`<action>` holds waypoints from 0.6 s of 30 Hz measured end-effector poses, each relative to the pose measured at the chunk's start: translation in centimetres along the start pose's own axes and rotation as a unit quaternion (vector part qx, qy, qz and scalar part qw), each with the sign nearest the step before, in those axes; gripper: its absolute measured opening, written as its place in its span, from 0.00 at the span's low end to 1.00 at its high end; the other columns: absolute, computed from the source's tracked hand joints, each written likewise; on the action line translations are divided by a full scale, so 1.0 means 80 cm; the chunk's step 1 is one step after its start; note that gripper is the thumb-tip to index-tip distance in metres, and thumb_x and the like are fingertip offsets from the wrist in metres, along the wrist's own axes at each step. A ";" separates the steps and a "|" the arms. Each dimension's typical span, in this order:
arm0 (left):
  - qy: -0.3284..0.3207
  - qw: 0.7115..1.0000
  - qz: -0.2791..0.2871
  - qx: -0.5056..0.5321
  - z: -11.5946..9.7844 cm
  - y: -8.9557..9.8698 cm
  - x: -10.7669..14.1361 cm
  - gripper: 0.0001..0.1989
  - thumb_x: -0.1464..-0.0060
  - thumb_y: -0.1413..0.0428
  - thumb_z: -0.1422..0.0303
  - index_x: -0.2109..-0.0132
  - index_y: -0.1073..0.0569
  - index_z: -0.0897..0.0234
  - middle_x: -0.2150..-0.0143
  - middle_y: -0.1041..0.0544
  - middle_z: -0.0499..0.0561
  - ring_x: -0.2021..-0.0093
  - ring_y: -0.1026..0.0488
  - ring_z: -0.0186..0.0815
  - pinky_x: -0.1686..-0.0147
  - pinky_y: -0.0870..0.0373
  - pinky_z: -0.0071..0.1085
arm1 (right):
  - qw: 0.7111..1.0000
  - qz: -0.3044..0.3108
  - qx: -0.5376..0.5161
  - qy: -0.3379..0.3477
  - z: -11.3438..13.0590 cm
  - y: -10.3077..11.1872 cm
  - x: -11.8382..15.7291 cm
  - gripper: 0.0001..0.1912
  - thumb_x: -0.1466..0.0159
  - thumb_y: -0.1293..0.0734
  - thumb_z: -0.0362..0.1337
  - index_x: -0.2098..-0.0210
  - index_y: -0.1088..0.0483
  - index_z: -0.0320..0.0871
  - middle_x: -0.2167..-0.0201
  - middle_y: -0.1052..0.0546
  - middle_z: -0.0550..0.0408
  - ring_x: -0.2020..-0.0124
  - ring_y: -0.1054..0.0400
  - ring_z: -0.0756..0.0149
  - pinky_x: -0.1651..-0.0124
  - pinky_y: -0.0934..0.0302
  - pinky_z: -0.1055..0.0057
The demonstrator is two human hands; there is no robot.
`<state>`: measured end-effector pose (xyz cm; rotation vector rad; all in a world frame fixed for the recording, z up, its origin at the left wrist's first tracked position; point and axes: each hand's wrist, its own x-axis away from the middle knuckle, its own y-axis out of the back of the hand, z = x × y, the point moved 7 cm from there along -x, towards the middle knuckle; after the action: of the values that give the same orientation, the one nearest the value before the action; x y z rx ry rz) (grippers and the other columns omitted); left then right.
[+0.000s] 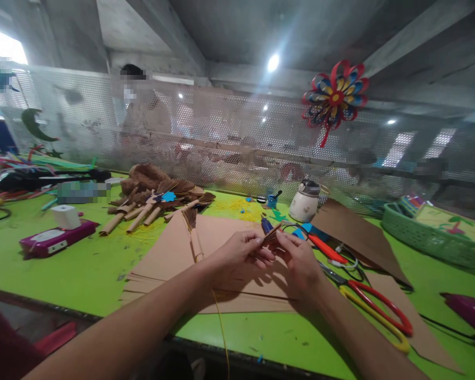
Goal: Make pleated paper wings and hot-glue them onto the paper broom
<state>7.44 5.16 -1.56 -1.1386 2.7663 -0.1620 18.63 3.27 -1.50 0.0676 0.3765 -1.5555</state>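
Observation:
My left hand (241,252) and my right hand (296,253) meet above a stack of brown paper sheets (229,229). Between their fingertips is a small folded piece of brown paper (272,233), pinched from both sides. Left of my hands, a small rolled-paper broom (196,243) with dark bristles lies on the sheets. A yellow string (221,322) hangs from near my left forearm over the table edge. Behind the piece lies a dark blue object (266,226), partly covered.
Red and yellow scissors (376,306) and a red-handled tool (326,248) lie right. Paper brooms (142,214) form a pile back left, near a purple power strip (57,238). A white flask (304,203) and green basket (431,240) stand behind. A person (144,113) is beyond the mesh.

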 end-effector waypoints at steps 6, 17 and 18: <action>0.004 0.999 -0.039 -0.027 0.000 0.004 0.001 0.19 0.49 0.45 0.56 0.64 0.27 0.72 0.66 0.23 0.59 0.69 0.27 0.34 0.65 0.32 0.32 | 0.999 -0.032 -0.023 -0.003 -0.002 0.003 -0.001 0.17 0.40 0.37 0.47 0.73 0.26 0.39 0.74 0.24 0.50 0.73 0.34 0.66 0.67 0.40 0.68; -0.016 0.996 -0.085 -0.026 0.002 0.012 -0.003 0.21 0.53 0.43 0.54 0.68 0.26 0.72 0.73 0.26 0.53 0.73 0.31 0.32 0.66 0.34 0.32 | 0.988 -0.053 0.143 0.032 0.020 -0.005 0.007 0.12 0.43 0.33 0.43 0.75 0.30 0.40 0.79 0.31 0.57 0.75 0.40 0.69 0.70 0.45 0.71; -0.019 0.996 -0.087 -0.019 0.002 0.013 -0.003 0.21 0.54 0.43 0.54 0.68 0.26 0.73 0.73 0.26 0.53 0.73 0.31 0.32 0.66 0.34 0.33 | 0.988 -0.047 0.144 0.027 0.020 -0.007 0.007 0.12 0.43 0.34 0.43 0.75 0.30 0.39 0.79 0.30 0.57 0.75 0.40 0.69 0.70 0.45 0.71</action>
<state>6.96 6.04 -1.89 -1.3769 2.6475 -0.1055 18.40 2.28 -0.05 0.3198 0.1966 -1.6957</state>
